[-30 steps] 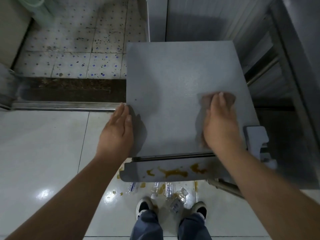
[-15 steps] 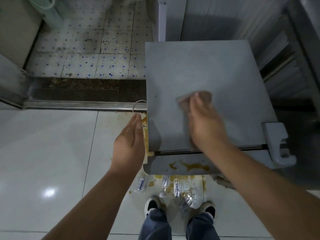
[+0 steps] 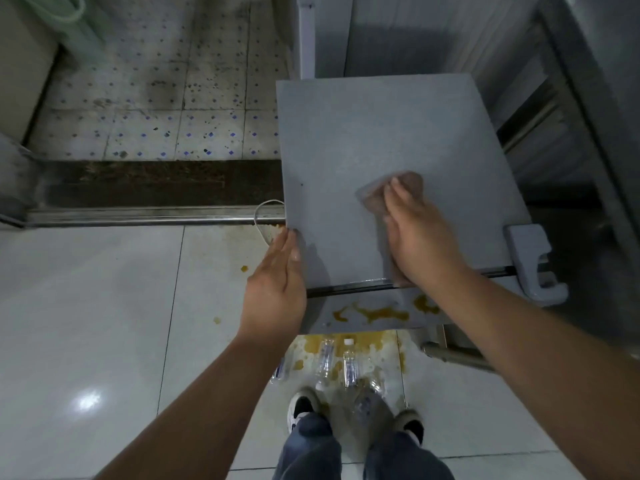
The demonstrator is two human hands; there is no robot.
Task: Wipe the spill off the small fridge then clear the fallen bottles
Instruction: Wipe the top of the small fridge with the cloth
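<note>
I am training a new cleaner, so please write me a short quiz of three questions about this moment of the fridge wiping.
1. True or false: the right hand presses the cloth flat on top of the small fridge.
2. Where does the orange spill still show on the fridge? A) on the top panel B) on the upper edge of the door, below the top C) on the handle
3. Fill in: the fallen bottles lie on the ____, just in front of the person's shoes.

Key: 1 true. 2 B. 3 floor. Note also that the left hand rests with straight fingers on the fridge's left edge and holds nothing.
</note>
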